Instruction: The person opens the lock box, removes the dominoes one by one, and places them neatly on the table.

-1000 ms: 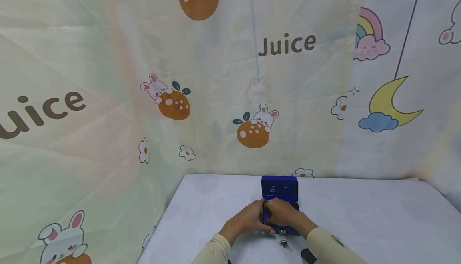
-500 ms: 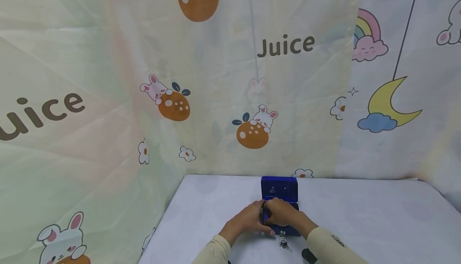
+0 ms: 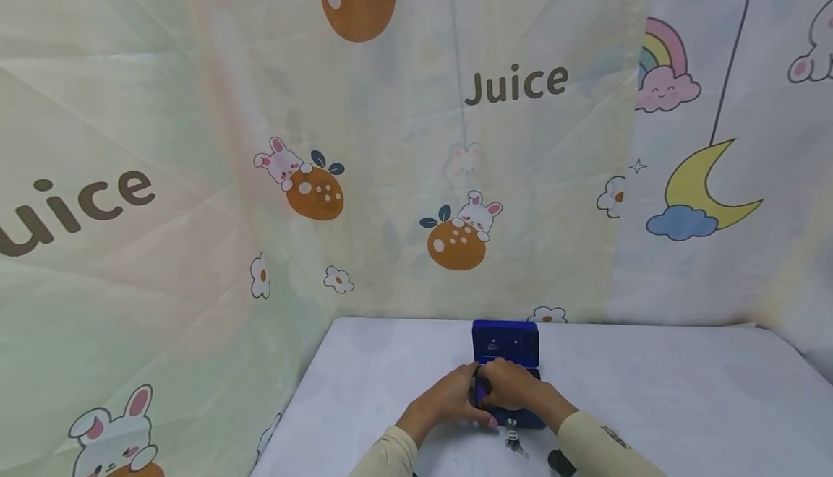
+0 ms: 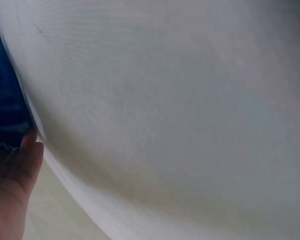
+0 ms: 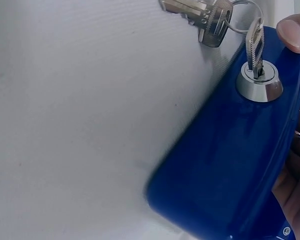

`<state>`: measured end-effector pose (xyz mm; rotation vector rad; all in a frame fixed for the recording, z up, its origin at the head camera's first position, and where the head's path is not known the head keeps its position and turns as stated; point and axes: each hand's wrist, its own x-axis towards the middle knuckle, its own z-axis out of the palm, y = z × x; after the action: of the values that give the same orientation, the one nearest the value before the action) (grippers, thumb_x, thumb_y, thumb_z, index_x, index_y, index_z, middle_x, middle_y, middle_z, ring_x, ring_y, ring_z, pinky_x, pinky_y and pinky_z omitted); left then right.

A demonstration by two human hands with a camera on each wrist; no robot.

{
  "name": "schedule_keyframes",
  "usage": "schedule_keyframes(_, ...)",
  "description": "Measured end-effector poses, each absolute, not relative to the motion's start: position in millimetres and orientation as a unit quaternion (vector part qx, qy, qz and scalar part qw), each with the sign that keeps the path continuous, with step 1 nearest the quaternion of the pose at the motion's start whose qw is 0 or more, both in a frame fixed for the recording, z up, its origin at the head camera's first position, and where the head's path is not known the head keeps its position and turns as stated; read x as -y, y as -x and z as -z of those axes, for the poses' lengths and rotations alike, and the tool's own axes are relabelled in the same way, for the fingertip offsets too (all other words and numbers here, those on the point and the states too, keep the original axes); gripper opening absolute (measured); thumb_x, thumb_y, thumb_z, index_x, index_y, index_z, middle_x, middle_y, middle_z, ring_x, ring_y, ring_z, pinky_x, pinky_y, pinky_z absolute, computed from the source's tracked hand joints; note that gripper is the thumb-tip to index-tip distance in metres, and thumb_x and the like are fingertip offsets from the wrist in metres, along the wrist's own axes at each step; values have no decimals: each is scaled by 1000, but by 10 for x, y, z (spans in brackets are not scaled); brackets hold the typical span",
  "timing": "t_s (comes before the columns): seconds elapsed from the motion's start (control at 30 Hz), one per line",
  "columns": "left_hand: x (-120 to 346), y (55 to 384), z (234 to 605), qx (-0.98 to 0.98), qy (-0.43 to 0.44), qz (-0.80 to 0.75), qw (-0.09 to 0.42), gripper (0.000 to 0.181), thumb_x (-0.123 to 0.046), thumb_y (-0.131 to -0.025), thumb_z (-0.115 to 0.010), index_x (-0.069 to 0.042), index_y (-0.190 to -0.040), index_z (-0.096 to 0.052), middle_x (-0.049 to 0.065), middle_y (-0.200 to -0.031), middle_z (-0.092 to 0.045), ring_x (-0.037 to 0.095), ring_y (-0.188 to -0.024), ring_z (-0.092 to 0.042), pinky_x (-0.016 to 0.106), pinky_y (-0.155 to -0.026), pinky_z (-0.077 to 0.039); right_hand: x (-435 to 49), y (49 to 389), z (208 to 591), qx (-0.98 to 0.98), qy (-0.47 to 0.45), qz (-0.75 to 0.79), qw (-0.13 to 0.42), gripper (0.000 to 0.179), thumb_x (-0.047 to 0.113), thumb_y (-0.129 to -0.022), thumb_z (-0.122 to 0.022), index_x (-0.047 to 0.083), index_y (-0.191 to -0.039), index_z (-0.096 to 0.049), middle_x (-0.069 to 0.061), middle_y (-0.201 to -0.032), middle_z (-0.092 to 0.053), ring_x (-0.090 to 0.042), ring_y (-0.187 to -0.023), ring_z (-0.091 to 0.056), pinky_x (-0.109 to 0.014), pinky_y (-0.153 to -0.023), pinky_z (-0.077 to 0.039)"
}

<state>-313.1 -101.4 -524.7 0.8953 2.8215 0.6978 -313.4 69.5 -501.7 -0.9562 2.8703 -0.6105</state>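
A blue metal cash box stands on the table with its lid (image 3: 505,343) raised. On its front wall (image 5: 215,155) sits a silver lock (image 5: 260,85) with a key in it. A second key (image 5: 215,20) hangs from the same ring. My left hand (image 3: 449,394) grips the box's left side, its thumb at the front near the lock. My right hand (image 3: 510,383) reaches down into the box with bent fingers. Whatever those fingertips touch is hidden. Between both hands shows a small purple-blue patch (image 3: 481,390), too small to identify.
A white-covered table (image 3: 651,390) spreads out around the box. Behind it hangs a printed cloth (image 3: 390,137) with rabbits and fruit, and another cloth is at the left. A dark object (image 3: 561,462), partly out of view, is at the right sleeve.
The head view has tipped very slightly, so everything sits a little lower. Both hands and the cash box otherwise keep their places.
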Motion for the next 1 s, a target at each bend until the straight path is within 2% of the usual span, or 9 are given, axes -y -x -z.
schedule_keyframes(0.33,1003,3107,5226,-933,-276,-224,58,101,-60,-61,-79,-10,-139,-40,2,-129,-54,9,-114,-52,27,-95,-46,-722,3146,5029,-932,308,189,31,36,29,-73,-80,7,-101,-70,6,-78,-62,-9,-68,-49,-29,-59,-44)
schedule_keyframes(0.57,1010,3132,5258,-931,-288,-221,47,97,-60,-60,-80,-14,-137,-42,-2,-125,-55,6,-111,-53,26,-93,-47,-762,3130,5011,-933,302,191,35,32,29,-73,-80,8,-95,-70,10,-71,-55,-8,-62,-48,-27,-54,-42)
schedule_keyframes(0.77,1018,3131,5250,-925,-298,-230,47,96,-61,-60,-78,-16,-137,-42,-3,-127,-55,5,-112,-52,26,-95,-46,-807,3137,5000,-935,298,188,33,29,28,-72,-80,10,-93,-70,9,-72,-57,-7,-63,-48,-28,-55,-44)
schedule_keyframes(1.0,1010,3122,5231,-926,-294,-232,49,99,-61,-61,-78,-13,-139,-40,-2,-128,-54,5,-112,-51,27,-96,-46,-863,3111,4909,-939,285,190,33,33,26,-71,-82,8,-96,-70,7,-73,-60,-9,-64,-52,-31,-59,-49)
